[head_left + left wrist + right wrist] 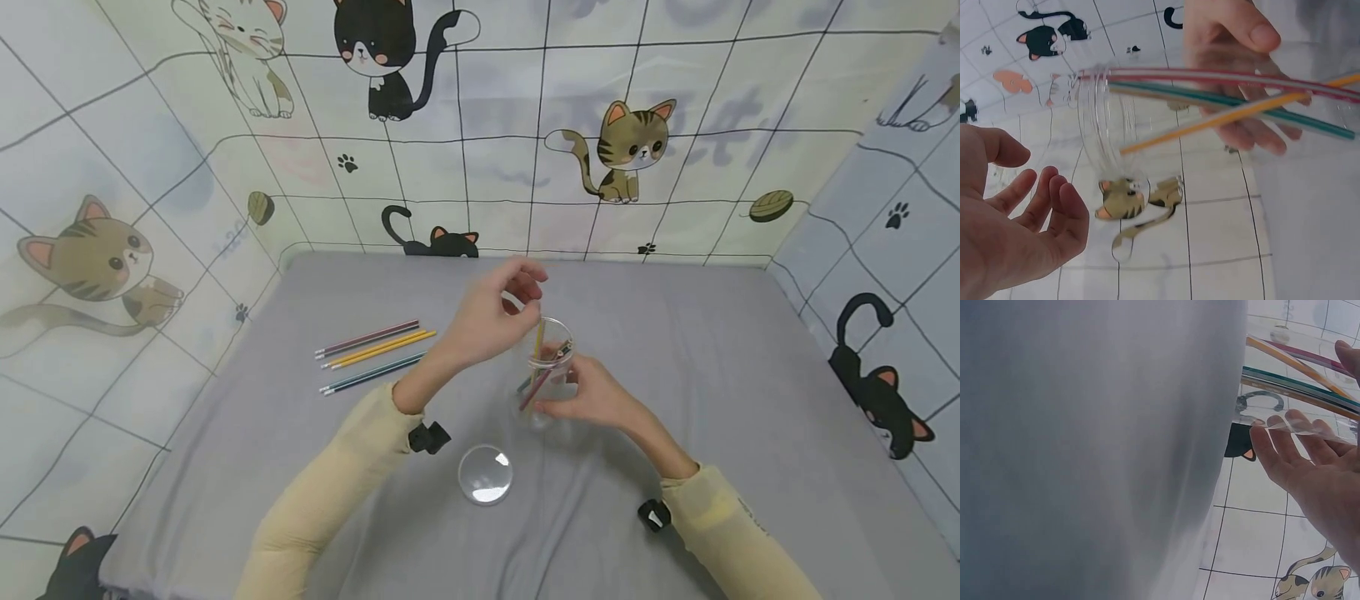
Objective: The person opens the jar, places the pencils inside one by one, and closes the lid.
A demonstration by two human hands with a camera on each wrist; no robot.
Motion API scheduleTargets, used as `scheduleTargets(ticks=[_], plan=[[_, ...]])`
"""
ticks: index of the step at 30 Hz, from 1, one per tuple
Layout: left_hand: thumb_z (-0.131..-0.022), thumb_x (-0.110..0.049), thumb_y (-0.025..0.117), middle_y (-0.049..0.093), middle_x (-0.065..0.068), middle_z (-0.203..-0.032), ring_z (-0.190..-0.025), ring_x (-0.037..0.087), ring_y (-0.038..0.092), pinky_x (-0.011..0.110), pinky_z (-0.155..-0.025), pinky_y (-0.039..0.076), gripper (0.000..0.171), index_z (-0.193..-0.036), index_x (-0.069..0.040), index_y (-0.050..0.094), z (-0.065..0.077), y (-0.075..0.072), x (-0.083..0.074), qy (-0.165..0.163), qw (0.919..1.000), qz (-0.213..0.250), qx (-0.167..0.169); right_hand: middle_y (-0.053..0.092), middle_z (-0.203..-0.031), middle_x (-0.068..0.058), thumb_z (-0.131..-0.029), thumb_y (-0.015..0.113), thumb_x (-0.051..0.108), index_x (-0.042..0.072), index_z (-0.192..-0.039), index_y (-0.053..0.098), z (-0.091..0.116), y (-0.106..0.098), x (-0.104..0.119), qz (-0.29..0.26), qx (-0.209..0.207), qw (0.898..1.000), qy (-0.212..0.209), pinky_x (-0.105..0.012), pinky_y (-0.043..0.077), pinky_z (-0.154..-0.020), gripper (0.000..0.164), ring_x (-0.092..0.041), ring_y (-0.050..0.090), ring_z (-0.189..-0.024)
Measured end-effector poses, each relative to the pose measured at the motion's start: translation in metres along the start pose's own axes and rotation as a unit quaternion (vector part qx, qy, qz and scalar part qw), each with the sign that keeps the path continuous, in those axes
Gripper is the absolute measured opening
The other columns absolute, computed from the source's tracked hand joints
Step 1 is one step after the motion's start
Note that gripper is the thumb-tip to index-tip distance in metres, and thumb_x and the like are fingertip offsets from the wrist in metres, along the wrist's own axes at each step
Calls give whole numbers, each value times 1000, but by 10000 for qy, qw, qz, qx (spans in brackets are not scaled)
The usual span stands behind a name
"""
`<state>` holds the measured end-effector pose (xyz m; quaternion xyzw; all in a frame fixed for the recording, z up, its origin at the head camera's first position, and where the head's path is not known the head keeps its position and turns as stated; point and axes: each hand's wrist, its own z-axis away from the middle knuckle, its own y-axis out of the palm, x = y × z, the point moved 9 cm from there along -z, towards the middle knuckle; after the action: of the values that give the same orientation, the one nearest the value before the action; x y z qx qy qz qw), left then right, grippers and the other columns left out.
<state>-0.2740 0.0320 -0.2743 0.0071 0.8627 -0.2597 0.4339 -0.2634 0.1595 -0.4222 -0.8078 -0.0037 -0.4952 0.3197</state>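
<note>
A clear jar (557,373) stands on the grey cloth with a yellow pencil (1222,119), a red pencil (1210,76) and a green pencil (1310,120) leaning inside it. My right hand (596,392) grips the jar's side, thumb and fingers around the wall, as the right wrist view also shows. Just above the jar's mouth is my left hand (498,312). In the left wrist view its fingers (1072,203) are loosely bent, apart from the pencils, and hold nothing.
To the left lie several pencils in pairs: reddish and dark pencils (367,337), yellow pencils (382,348) and green pencils (375,372). A round clear lid (485,475) rests on the cloth in front of the jar. Cat-patterned sheets (495,167) enclose the table's back and sides.
</note>
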Motion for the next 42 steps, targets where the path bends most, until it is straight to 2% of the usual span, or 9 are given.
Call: scheduleTargets(ticks=[5, 8, 10, 14, 19, 28, 36, 42], plan=[[-87, 3, 57, 65, 12, -93, -84, 19, 63, 32, -71, 55, 26, -112, -1, 62, 15, -30, 23, -290, 9985, -71, -460, 64, -123, -12, -74, 88, 12, 1, -130, 58, 0, 0, 1, 141, -62, 9999, 18, -47, 54, -87, 64, -22, 63, -105], [-88, 3, 57, 66, 12, -95, -87, 22, 63, 34, -72, 55, 25, -112, -1, 63, 26, -44, 39, -562, 9968, -143, -544, 64, -122, -12, -74, 87, 12, 1, -131, 57, 0, 1, 1, 138, -59, 9999, 50, -47, 54, -87, 65, -22, 63, -104], [-89, 3, 58, 66, 13, -97, -89, 24, 64, 35, -74, 55, 25, -113, -1, 64, 32, -50, 48, -676, 9964, -153, -487, 64, -123, -13, -74, 87, 11, 0, -131, 58, 0, 1, 1, 87, -57, 9999, 93, -48, 53, -88, 65, -23, 62, -104], [-90, 4, 60, 65, 15, -102, -92, 27, 65, 39, -78, 57, 27, -117, -1, 63, 41, -53, 58, -669, 9975, -146, -173, 63, -124, -15, -75, 87, 11, -2, -130, 58, 1, 1, 0, 53, -71, 9999, 144, -48, 53, -88, 63, -25, 62, -105], [-89, 6, 64, 64, 12, -105, -94, 27, 66, 39, -78, 58, 31, -119, -2, 61, 49, -52, 67, -613, 9977, -275, 129, 64, -125, -14, -75, 87, 13, -1, -131, 58, 2, 1, -2, 139, -83, 9996, 220, -46, 53, -88, 64, -24, 62, -106], [-89, 8, 63, 62, 20, -112, -97, 32, 66, 43, -80, 57, 33, -121, -2, 60, 66, -60, 94, -978, 9945, -344, 142, 64, -124, -13, -75, 87, 13, -1, -134, 55, 2, 1, -2, 178, -80, 9996, 205, -46, 53, -88, 68, -24, 62, -105], [-88, 8, 65, 63, 18, -113, -99, 31, 65, 41, -79, 58, 34, -120, -3, 59, 85, -71, 122, -1349, 9890, -585, 138, 64, -126, -14, -75, 87, 14, -1, -134, 56, 2, 0, -2, 146, -75, 9995, 256, -48, 52, -89, 68, -25, 62, -106], [-87, 11, 64, 63, 22, -112, -98, 34, 66, 43, -78, 58, 34, -119, 0, 59, 93, -74, 132, -1356, 9885, -644, 176, 64, -125, -15, -75, 87, 14, -2, -134, 55, 2, 1, 0, 170, -69, 9996, 194, -47, 53, -88, 69, -24, 63, -105]])
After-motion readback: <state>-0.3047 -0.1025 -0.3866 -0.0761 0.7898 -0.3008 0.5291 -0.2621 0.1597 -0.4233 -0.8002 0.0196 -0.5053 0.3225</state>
